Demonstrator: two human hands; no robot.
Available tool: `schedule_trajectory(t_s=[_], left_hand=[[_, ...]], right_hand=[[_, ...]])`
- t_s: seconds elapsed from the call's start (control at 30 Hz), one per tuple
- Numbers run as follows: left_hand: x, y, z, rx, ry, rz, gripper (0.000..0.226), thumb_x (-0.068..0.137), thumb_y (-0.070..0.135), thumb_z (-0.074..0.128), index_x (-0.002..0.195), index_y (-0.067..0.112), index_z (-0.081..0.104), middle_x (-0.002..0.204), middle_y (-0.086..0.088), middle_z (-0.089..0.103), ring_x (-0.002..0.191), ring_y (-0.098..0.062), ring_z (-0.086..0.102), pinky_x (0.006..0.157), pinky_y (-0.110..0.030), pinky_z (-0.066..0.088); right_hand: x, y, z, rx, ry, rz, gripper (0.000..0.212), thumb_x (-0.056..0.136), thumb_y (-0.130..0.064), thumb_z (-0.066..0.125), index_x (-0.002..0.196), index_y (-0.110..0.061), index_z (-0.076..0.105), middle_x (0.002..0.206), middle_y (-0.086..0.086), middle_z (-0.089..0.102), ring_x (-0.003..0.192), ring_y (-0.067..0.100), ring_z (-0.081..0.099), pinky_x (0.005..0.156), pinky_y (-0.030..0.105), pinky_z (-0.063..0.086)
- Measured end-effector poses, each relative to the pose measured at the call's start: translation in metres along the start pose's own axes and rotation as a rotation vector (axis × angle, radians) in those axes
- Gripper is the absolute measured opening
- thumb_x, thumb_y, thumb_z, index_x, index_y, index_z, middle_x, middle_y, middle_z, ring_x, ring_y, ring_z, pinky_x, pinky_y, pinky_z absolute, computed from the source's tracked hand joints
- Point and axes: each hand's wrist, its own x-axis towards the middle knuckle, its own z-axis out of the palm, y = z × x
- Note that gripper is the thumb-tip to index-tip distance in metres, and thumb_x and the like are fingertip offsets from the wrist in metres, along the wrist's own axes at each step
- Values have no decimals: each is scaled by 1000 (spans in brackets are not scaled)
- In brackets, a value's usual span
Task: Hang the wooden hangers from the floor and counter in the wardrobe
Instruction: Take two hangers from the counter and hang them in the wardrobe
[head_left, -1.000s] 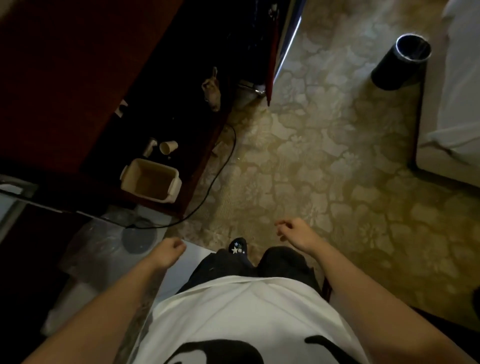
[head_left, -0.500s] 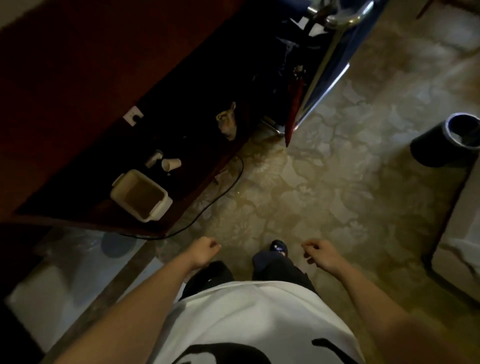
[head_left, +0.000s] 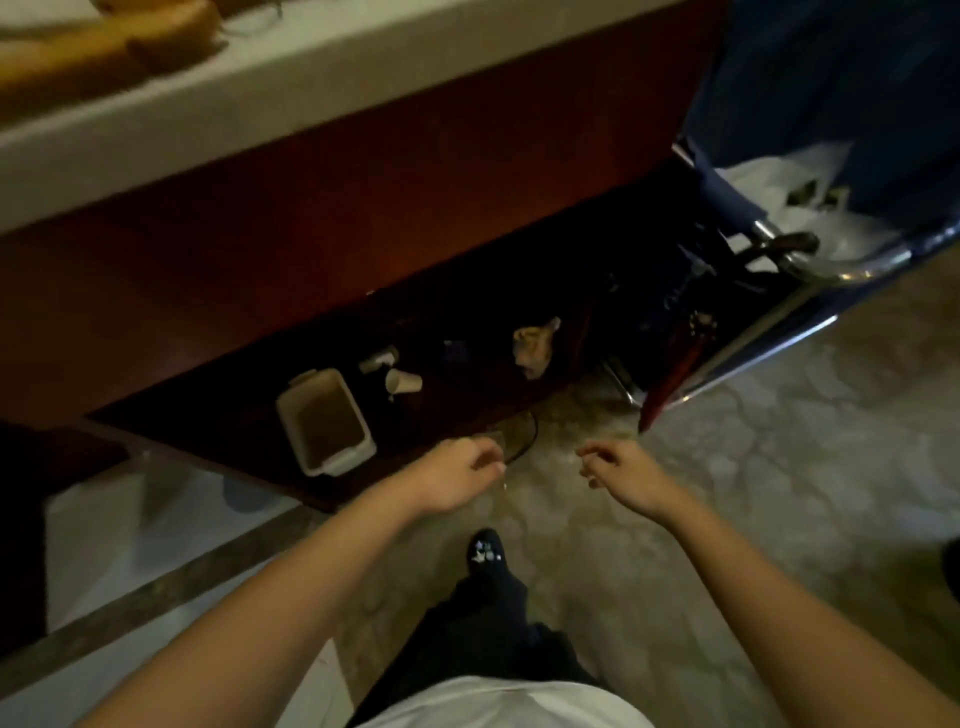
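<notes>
The patterned floor spreads below a pale counter bearing blurred wooden hangers at its far-left end, a blue cart stands at right, a white bin sits on the low dark shelf, and the left hand and right hand hover apart, loosely curled, grasping nothing.

Wooden hangers: light tan wood with broad rounded shoulders, badly blurred, so neither count nor hooks can be made out. They lie flat on the pale tabletop in the upper left of the frame, close to its far side. They are partly cut off by the top and left edges of the frame.
</notes>
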Motion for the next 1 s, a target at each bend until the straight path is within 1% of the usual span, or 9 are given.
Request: schedule_trajectory(t_s=[0.1,0.23,0.4,0.53,0.67,0.77,0.83,0.93,1.0], left_hand=[[8,15,-59,-11,83,45,35,96,30,44,128,17,51,127,-5,59,115,-19,55,100,-34,45],[-2,37,-132,39,121,110,40,96,34,43,134,21,44,133,0,54,119,-14,53,99,-29,45],[-30,83,-206,218,276,238,39,96,36,42,133,25,45,131,5,56,117,-8,54,100,-29,44],[-59,115,-252,252,417,331,37,95,37,43,131,28,47,127,12,57,111,-2,55,93,-22,46],[-80,144,-291,298,537,376,37,94,39,45,129,31,49,126,14,57,110,1,54,91,-19,47],[-81,156,-316,317,597,382,33,93,36,47,124,27,53,121,8,60,110,-6,56,97,-33,48],[-76,162,-331,358,624,355,34,93,38,47,125,28,52,123,9,59,111,-6,54,98,-34,47],[-59,170,-353,343,651,277,38,94,40,44,131,30,46,132,10,52,118,-5,49,97,-26,44],[-44,175,-366,336,650,232,39,94,41,43,132,31,45,135,9,51,121,-7,47,98,-27,43]], right_hand=[[22,-54,-33,-90,38,-193,27,95,-16,47,118,-12,60,105,5,64,101,21,62,90,34,48],[29,-129,-73,-135,62,-353,27,95,-21,46,119,-19,58,101,-3,65,91,10,64,79,23,50],[26,-214,-116,-194,194,-638,24,94,-23,49,115,-23,62,101,-9,65,96,9,62,87,26,47],[12,-272,-150,-268,280,-787,24,93,-26,50,114,-25,62,102,-8,67,95,7,63,87,28,48],[2,-322,-182,-271,289,-864,22,92,-28,49,111,-30,60,98,-9,66,91,5,63,82,28,53],[6,-351,-204,-291,270,-893,21,93,-25,49,112,-27,59,96,-3,65,88,14,65,73,36,58],[9,-367,-218,-315,250,-915,22,93,-25,49,112,-28,58,93,-8,63,85,13,65,65,29,58],[13,-390,-237,-440,272,-962,22,92,-29,50,112,-37,54,89,-22,54,84,3,60,69,20,52],[26,-403,-252,-495,275,-959,24,91,-32,50,114,-37,54,87,-24,53,83,1,58,72,20,51]])
